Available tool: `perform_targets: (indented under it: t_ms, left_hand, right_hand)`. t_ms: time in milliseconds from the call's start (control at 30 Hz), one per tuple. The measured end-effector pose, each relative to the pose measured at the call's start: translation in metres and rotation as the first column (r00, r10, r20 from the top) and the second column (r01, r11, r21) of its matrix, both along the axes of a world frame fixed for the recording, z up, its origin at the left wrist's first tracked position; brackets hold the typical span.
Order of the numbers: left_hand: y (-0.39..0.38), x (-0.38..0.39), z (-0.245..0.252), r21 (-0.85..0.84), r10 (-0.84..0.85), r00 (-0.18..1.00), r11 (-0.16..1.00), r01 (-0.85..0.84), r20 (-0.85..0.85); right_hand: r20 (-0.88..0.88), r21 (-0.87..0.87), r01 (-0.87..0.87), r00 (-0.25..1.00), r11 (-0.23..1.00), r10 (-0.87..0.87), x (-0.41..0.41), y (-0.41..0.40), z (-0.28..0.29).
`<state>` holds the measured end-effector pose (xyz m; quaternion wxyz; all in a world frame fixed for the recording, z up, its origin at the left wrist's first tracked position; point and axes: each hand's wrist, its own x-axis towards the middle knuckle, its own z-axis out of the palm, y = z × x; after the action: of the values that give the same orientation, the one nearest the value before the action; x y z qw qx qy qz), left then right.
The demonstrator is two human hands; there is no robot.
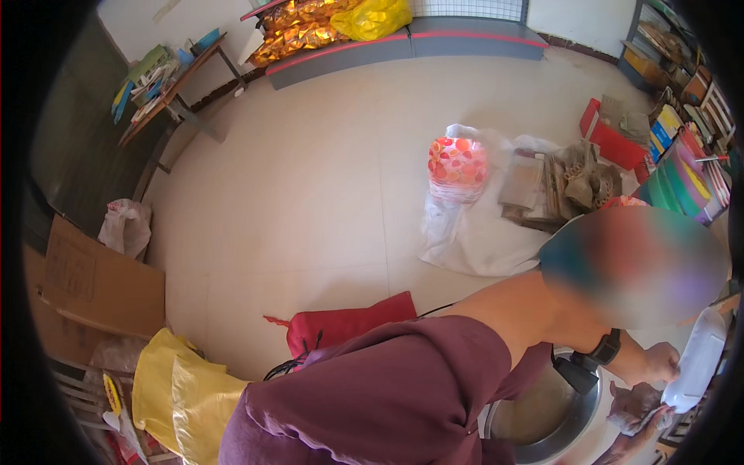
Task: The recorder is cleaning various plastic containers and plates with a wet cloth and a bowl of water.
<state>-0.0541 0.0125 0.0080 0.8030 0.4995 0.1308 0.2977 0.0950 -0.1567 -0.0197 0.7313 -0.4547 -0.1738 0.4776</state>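
At the right, my left hand (pixel 662 361), below a black wristwatch (pixel 606 347), grips the edge of a white plastic tray (pixel 697 363), held tilted on its side. My right hand (pixel 657 419) is lower down, against the tray's bottom end, with a wet greyish cloth (pixel 630 401) bunched in it. Beneath my left forearm stands a round metal basin (pixel 597 407) with cloudy water (pixel 532 401) in it. A dark strap or flap hangs from my wrist over the basin. My purple shirt (pixel 372 401) covers part of the basin.
Patterned trays (pixel 458 165) are stacked on a white sheet (pixel 494 247) beside dusty boxes (pixel 523 180). A red cloth bag (pixel 349 328) lies by my side. Crowded shelves (pixel 691 87) line the right. A cardboard box (pixel 104 279) and wooden table (pixel 174 87) stand left. A blurred oval hides one area.
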Motion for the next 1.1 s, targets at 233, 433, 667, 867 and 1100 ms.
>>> perform_targets:
  t_ms: [233,433,667,867,1100]
  left_hand:
    - [-0.028,0.003,0.003,0.004,0.142,0.99,0.99,-0.142,-0.025]
    - [-0.044,0.003,0.004,0.051,0.144,0.99,0.988,-0.143,-0.01]
    - [-0.05,0.028,-0.021,0.294,0.273,0.961,0.916,-0.274,0.048]
    - [-0.041,0.048,-0.034,0.232,0.165,0.979,0.954,-0.189,0.118]
    - [0.043,-0.036,-0.012,0.122,-0.42,0.891,0.889,0.442,-0.17]
  right_hand:
    - [-0.06,-0.012,0.278,0.958,0.96,-0.279,-0.038,0.021,-0.003]
    - [-0.028,0.033,0.35,0.937,0.936,-0.349,-0.026,0.018,-0.008]
    - [0.023,0.026,0.237,0.971,0.971,-0.237,0.001,-0.007,-0.025]
    - [0.039,-0.096,0.42,0.908,0.903,-0.418,-0.043,-0.012,0.0]
    - [0.008,0.031,0.522,0.852,0.852,-0.523,-0.027,-0.004,-0.018]
